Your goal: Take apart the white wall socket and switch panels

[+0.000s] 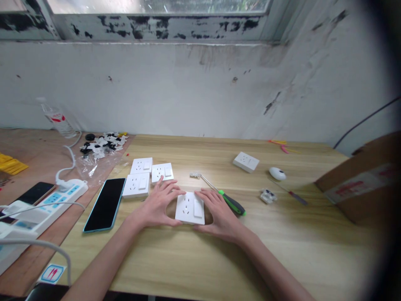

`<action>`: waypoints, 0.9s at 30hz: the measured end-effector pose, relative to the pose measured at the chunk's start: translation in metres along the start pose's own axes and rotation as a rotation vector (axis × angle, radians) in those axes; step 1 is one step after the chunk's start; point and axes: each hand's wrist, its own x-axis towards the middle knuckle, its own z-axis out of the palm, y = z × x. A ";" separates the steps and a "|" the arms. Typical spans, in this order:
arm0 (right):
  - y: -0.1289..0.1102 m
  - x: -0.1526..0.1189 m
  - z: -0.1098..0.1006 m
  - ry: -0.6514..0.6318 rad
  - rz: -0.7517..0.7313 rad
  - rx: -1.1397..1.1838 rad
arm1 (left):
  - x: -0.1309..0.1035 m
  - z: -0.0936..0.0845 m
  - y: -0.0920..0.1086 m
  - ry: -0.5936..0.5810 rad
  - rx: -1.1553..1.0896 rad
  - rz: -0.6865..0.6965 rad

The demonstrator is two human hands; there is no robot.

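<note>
Head view: a white socket plate (189,208), with socket face and switch upward, is located on the wood-grain table (175,263), between the two hands. Its left-hand corners are gripped by the left hand (158,205), thumb at the near one and forefinger at the far one. The right-hand corners are gripped likewise by the right hand (221,215). A green-and-black screwdriver (232,203) is noted just beside the right hand, its tip near a small metal-and-white part (195,175). Three similar units (135,185) are grouped beyond the left hand; a dark-screened phone (105,205) is placed left of them.
</note>
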 end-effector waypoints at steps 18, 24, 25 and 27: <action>0.003 -0.004 0.000 -0.010 0.013 0.062 | -0.001 0.003 -0.002 0.000 0.015 -0.005; 0.006 -0.005 0.003 -0.005 0.014 0.067 | -0.001 0.002 -0.002 -0.033 0.013 -0.030; 0.007 -0.005 0.004 -0.004 0.014 0.063 | -0.001 0.002 -0.002 -0.039 0.011 -0.033; 0.008 -0.004 0.005 -0.002 0.013 0.053 | -0.001 0.002 -0.001 -0.049 0.006 -0.034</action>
